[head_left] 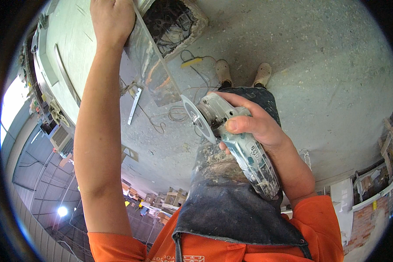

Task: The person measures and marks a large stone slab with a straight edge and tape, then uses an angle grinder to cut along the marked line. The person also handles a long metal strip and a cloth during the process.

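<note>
My right hand (258,124) is wrapped round the dusty green and grey body of an angle grinder (252,163). Its thin round disc (190,108) faces left, its upper rim at or very near the lower corner of a clear flat sheet (150,72); whether they touch, I cannot tell. At the top left, my left hand (112,19) is closed at the upper end of that sheet, with its fingertips partly cut off by the picture's edge. Through the sheet the floor shows, with some orange reflections on it.
A rough-edged opening with dark debris (172,26) lies beyond the sheet. On the floor are a yellow corded item (191,62), looped cable (177,114) and a white strip (135,106). A pale slab (67,30) stands left; wooden framing (389,142) is far right.
</note>
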The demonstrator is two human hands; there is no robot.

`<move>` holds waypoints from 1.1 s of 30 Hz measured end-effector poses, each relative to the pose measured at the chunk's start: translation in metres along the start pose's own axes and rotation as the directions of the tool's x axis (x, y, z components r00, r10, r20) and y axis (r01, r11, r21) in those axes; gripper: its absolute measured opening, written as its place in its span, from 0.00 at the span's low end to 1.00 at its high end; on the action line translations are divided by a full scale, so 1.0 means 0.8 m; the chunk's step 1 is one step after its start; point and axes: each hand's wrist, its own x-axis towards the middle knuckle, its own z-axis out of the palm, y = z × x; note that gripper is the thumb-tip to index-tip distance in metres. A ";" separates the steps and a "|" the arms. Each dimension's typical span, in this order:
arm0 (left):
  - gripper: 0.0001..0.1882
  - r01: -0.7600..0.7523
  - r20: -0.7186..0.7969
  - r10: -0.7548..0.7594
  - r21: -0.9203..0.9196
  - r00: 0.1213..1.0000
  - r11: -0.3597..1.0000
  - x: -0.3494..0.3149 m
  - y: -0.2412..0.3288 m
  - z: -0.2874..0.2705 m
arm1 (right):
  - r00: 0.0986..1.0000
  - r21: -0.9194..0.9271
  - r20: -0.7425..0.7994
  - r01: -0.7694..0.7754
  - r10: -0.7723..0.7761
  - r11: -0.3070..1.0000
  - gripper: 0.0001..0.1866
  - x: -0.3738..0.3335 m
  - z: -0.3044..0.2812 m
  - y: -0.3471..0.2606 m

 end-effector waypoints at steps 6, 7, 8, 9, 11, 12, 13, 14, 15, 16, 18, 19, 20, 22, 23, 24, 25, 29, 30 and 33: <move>0.29 0.013 0.004 -0.012 -0.022 1.000 1.000 0.000 0.002 0.000 | 1.000 0.003 -0.003 -0.005 0.005 1.000 0.47 0.002 0.000 0.000; 0.29 0.016 0.003 -0.016 -0.023 1.000 1.000 0.000 0.002 0.000 | 1.000 0.004 -0.005 -0.007 0.007 1.000 0.47 0.001 0.001 -0.001; 0.29 0.017 0.004 -0.017 -0.026 1.000 1.000 0.000 0.002 -0.001 | 1.000 0.003 -0.008 -0.011 0.011 1.000 0.47 0.001 0.001 -0.001; 0.30 0.018 0.005 -0.018 -0.030 1.000 0.999 0.000 0.003 -0.001 | 1.000 0.010 -0.004 -0.009 0.009 1.000 0.47 0.002 0.001 -0.001; 0.30 0.021 0.007 -0.020 -0.033 1.000 0.999 0.000 0.004 -0.001 | 1.000 0.018 0.001 -0.010 0.010 1.000 0.47 0.002 0.001 -0.002; 0.30 0.023 0.008 -0.022 -0.032 1.000 0.999 0.000 0.004 -0.001 | 1.000 0.017 0.002 -0.007 0.007 1.000 0.47 0.003 0.001 -0.002; 0.30 0.024 0.010 -0.024 -0.030 1.000 0.999 0.000 0.004 -0.002 | 1.000 0.016 0.003 -0.006 0.006 1.000 0.47 0.003 0.001 -0.002; 0.30 0.023 0.011 -0.023 -0.030 1.000 0.999 0.000 0.005 -0.002 | 1.000 0.015 0.005 -0.005 0.005 1.000 0.47 0.004 0.001 -0.002; 0.30 0.023 0.012 -0.022 -0.031 1.000 0.999 0.001 0.005 -0.002 | 1.000 0.018 0.007 -0.005 0.005 1.000 0.47 0.004 0.001 -0.002; 0.30 0.022 0.014 -0.021 -0.032 1.000 0.999 0.001 0.006 -0.002 | 1.000 0.022 0.008 -0.005 0.005 1.000 0.47 0.004 0.001 -0.002; 0.30 0.027 0.014 -0.027 -0.030 1.000 0.999 0.001 0.006 -0.002 | 1.000 0.021 0.005 -0.010 0.010 1.000 0.47 0.004 0.001 -0.003; 0.30 0.030 0.014 -0.030 -0.029 0.999 0.999 0.001 0.006 -0.002 | 1.000 0.017 0.000 -0.015 0.015 1.000 0.47 0.004 0.001 -0.003; 0.30 0.029 0.014 -0.029 -0.038 0.999 0.999 0.001 0.006 -0.002 | 1.000 0.010 -0.006 -0.022 0.022 1.000 0.47 0.003 0.001 -0.004; 0.30 0.028 0.014 -0.027 -0.056 1.000 0.998 0.000 0.006 -0.001 | 1.000 0.014 -0.009 -0.022 0.022 1.000 0.47 0.002 0.002 -0.004; 0.30 0.029 0.013 -0.028 -0.050 1.000 0.998 0.000 0.006 -0.001 | 1.000 0.013 -0.012 -0.026 0.026 1.000 0.47 0.002 0.003 -0.004; 0.30 0.030 0.013 -0.029 -0.046 0.999 0.999 0.000 0.006 -0.001 | 1.000 0.019 -0.013 -0.025 0.025 1.000 0.46 0.002 0.003 -0.004; 0.30 0.030 0.013 -0.030 -0.041 0.999 0.999 0.000 0.006 -0.001 | 1.000 0.023 -0.014 -0.026 0.026 0.999 0.46 0.003 0.003 -0.004; 0.30 0.028 0.016 -0.028 -0.031 0.999 0.999 0.002 0.007 -0.001 | 0.999 0.019 -0.022 -0.026 0.027 0.999 0.46 0.003 0.004 -0.003; 0.30 0.032 0.017 -0.031 -0.036 0.999 0.999 0.002 0.007 -0.001 | 1.000 0.022 -0.017 -0.022 0.023 1.000 0.46 0.003 0.004 -0.003; 0.30 0.040 0.013 -0.039 -0.040 0.999 0.998 0.002 0.008 -0.001 | 1.000 0.021 -0.011 -0.021 0.021 1.000 0.45 0.004 0.002 -0.002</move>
